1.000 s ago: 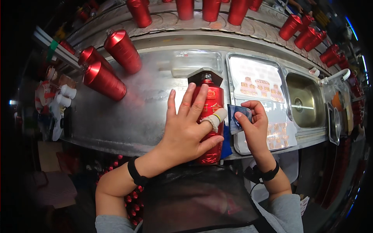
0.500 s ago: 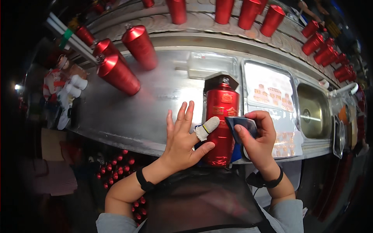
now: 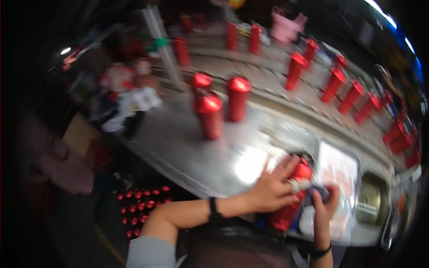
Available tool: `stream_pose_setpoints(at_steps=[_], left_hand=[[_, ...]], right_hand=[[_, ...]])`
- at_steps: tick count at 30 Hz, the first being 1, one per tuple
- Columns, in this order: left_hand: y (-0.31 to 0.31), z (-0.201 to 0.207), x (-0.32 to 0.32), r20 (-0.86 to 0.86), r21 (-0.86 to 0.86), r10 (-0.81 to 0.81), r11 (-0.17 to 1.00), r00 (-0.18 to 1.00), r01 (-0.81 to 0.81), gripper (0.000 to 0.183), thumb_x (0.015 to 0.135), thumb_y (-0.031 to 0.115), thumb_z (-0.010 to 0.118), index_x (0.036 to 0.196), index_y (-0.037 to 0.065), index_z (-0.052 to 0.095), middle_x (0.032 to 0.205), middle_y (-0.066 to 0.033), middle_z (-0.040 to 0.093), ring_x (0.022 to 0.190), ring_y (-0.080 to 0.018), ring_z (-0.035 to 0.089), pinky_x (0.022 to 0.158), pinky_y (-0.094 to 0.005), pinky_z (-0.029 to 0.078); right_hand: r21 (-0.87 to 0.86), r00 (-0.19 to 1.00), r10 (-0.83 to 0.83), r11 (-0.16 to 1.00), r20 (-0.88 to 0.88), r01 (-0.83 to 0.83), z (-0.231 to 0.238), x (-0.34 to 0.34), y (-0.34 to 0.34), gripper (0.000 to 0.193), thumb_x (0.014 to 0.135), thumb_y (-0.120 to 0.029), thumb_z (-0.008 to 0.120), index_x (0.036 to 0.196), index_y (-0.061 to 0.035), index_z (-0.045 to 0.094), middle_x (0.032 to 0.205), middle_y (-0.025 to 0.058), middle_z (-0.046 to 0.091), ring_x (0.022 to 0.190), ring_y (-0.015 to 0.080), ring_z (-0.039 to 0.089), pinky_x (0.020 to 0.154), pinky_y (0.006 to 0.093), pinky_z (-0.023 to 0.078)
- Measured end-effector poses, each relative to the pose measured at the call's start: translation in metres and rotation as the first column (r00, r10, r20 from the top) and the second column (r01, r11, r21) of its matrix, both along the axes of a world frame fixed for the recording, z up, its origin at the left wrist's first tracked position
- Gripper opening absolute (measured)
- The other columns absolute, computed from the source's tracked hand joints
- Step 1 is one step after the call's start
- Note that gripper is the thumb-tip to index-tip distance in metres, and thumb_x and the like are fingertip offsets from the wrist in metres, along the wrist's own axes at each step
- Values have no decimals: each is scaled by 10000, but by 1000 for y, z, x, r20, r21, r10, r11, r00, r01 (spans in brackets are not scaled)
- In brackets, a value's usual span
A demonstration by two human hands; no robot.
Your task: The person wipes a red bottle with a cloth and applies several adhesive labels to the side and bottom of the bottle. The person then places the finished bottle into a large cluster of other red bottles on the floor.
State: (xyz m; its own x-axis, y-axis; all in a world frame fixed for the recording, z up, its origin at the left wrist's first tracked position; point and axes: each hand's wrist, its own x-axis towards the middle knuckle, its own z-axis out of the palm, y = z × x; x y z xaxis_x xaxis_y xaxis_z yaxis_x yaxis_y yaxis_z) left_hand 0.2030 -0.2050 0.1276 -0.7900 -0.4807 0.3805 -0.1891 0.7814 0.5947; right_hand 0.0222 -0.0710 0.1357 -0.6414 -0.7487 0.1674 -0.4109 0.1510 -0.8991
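A red bottle (image 3: 283, 217) with a tapered shoulder lies on its back at the bench's near edge, its neck pointing away from me. My left hand (image 3: 270, 191) rests across it, fingers stretched out and holding nothing; a whitish cover wraps one finger. On the bottle's right side, my right hand (image 3: 329, 209) pinches a small dark blue-grey pad (image 3: 320, 192) between thumb and fingers. The pad is close against the bottle; blur hides whether it touches. Part of the bottle's upper body is hidden under my left hand.
Three red bottles stand on the steel bench (image 3: 178, 154) at the back left. A tray of printed sheets (image 3: 338, 167) and a sink (image 3: 372, 196) lie to the right. Behind runs a conveyor (image 3: 263, 71) carrying several red bottles. More red bottle tops (image 3: 140, 206) show below the bench.
The view has swung left and up, and the picture is blurred. My left hand has moved onto the bottle's upper part. My right hand still grips the dark pad beside it.
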Motion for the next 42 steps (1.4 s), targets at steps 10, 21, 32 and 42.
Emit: stream_pose_setpoints(at_steps=[10,21,32,42], left_hand=[[-21,-6,-27,72,23,13,1000,997,-15,374,956,433,510,1257,249,634,1569,-209,250,1443,-427,225,1120,-666,104],[-6,-9,-20,-19,8,-42,999,999,42,365,941,396,545,1233,195,634,1590,-249,154,1447,-460,194,1112,-682,61],[-17,3,6,-141,50,30,998,990,-23,336,939,400,546,1215,232,638,1586,-248,174,1454,-439,201,1121,-667,51],[-14,23,54,-53,226,92,971,994,-77,447,943,442,537,1331,224,581,1593,-233,164,1458,-427,195,1127,-653,71]], right_hand=[[-54,957,140,990,254,-130,5,-4,5,307,898,-5,681,1182,18,568,1076,93,630,967,162,623,835,268,518],[-26,970,25,999,243,-20,-3,-33,-5,327,901,-68,680,1188,41,566,1051,129,652,916,172,635,796,281,527],[-8,987,143,990,70,-143,33,-10,-25,341,917,-24,651,1232,40,536,1106,121,620,954,174,618,812,285,535],[-14,942,207,976,-264,-219,66,34,-60,398,856,-44,653,1219,10,498,1142,83,528,1088,191,520,988,294,386]])
